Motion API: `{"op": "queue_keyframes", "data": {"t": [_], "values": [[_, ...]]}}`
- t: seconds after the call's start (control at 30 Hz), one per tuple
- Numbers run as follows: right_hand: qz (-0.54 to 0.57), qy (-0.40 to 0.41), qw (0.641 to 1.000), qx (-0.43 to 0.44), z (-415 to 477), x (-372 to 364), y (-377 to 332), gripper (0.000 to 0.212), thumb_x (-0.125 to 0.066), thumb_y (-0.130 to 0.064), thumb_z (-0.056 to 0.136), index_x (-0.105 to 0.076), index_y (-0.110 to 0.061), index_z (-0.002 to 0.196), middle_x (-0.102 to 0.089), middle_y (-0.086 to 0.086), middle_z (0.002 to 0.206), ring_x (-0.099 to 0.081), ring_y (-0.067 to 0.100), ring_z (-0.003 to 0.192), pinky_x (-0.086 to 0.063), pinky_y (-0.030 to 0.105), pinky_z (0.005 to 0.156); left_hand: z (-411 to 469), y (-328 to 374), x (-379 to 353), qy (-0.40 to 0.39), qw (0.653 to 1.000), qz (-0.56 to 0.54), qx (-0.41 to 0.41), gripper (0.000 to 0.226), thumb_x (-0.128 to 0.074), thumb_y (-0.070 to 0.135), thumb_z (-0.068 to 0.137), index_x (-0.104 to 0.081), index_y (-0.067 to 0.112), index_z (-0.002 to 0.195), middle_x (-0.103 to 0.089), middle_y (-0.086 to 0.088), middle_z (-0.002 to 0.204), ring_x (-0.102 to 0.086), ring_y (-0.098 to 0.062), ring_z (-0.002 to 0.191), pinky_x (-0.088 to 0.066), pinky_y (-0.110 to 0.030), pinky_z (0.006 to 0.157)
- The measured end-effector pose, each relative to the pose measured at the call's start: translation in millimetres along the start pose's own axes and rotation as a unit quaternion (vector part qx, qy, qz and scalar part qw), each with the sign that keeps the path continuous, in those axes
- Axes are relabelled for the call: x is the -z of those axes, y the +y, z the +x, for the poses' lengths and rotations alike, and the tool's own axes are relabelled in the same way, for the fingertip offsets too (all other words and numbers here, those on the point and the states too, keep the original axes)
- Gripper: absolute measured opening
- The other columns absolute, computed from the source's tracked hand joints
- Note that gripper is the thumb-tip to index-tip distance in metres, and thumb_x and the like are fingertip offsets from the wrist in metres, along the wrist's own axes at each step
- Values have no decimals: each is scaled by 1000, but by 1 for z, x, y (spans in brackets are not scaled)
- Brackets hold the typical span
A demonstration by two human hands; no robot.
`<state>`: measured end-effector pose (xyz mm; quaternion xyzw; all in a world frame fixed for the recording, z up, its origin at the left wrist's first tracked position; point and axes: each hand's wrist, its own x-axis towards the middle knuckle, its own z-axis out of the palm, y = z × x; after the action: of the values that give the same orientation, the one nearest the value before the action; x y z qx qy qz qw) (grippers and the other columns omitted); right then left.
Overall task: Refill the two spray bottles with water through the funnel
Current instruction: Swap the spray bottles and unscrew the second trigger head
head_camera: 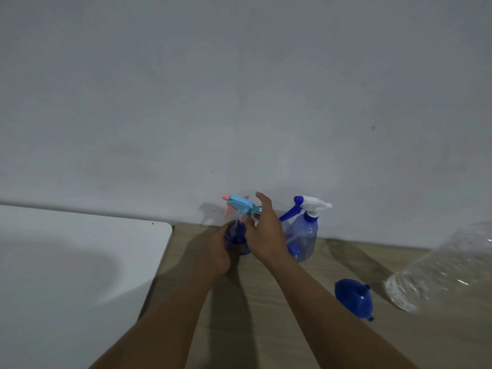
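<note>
A blue spray bottle (237, 237), pale-blue and pink trigger head on, stands upright, gripped by the left hand (217, 251). Just right of the grip stands a clear-blue bottle (303, 241) with a white-and-blue head. The blue funnel (352, 298) lies farther right and nearer the person.

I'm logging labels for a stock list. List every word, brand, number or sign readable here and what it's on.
No text can be read anywhere.
Spray bottle with blue and pink head: partly covered, no label seen.
Spray bottle with white head: no label.
Funnel: plain.
Clear bottle: blurred, no print seen.
</note>
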<state>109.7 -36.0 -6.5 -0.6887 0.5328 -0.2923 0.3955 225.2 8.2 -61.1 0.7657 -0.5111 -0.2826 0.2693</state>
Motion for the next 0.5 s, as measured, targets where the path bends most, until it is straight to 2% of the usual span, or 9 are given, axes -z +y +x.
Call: {"op": "queue_keyframes", "data": {"t": [0.03,0.07,0.13,0.2,0.27,0.33,0.37,0.43,0.5], "values": [[-12,0,1000,-2,-2,2,-2,64,-56,-16,102,-24,-25,156,-56,5,137,-58,13,113,-46,12,77,0,1,1,13,1000,-9,4,41,-65,35,90,-57,22,128,-63,1,122,-60,-21,112,-47,-30,101],[-23,0,1000,-5,-5,4,-5,67,-57,-18,102,-20,-24,158,-55,5,138,-58,12,108,-46,10,72,-2,3,4,9,1000,-9,6,36,-66,35,91,-59,22,123,-63,-2,125,-60,-21,112,-46,-29,101],[-39,-6,999,-4,-10,10,-11,70,-57,-17,102,-18,-23,159,-55,6,138,-53,8,97,-45,6,58,-12,6,8,-1,1000,19,4,44,-70,33,91,-55,21,130,-61,4,121,-58,-14,109,-40,-19,92],[-49,-15,999,4,-17,19,-18,71,-59,-15,101,-19,-22,159,-53,7,141,-50,6,94,-43,4,55,-23,6,11,45,999,28,-1,46,-72,36,89,-57,21,129,-64,2,118,-61,-16,107,-41,-20,89],[-71,-17,997,22,-27,31,-27,68,-59,-14,100,-22,-21,158,-52,5,143,-52,6,92,-42,0,59,-36,7,8,92,996,13,-9,31,-71,32,90,-61,20,117,-63,3,106,-60,-11,93,-38,-9,76],[-104,-1,994,44,-37,45,-35,60,-57,-13,100,-31,-22,154,-52,2,142,-57,12,105,-41,6,73,-46,14,0,100,995,-13,-1,16,-66,28,94,-62,16,104,-57,9,87,-52,-1,74,-36,-3,64],[-116,14,991,56,-41,53,-38,54,-56,-13,100,-37,-22,150,-55,2,139,-58,14,111,-41,11,79,-49,20,-8,93,995,-32,-8,13,-65,27,95,-63,14,99,-56,10,80,-50,-1,69,-38,-3,64],[-130,55,987,82,-45,70,-40,44,-56,-14,99,-47,-23,141,-59,0,132,-58,11,112,-43,16,84,-56,34,-24,70,994,-80,-20,9,-66,26,93,-65,17,93,-63,8,78,-56,-5,68,-46,-12,69],[-140,95,980,104,-45,88,-37,38,-54,-11,98,-53,-22,134,-60,-3,130,-58,9,110,-47,21,87,-56,49,-39,34,996,-84,-17,10,-69,30,89,-64,27,97,-68,10,86,-62,-7,77,-54,-26,75]]}}
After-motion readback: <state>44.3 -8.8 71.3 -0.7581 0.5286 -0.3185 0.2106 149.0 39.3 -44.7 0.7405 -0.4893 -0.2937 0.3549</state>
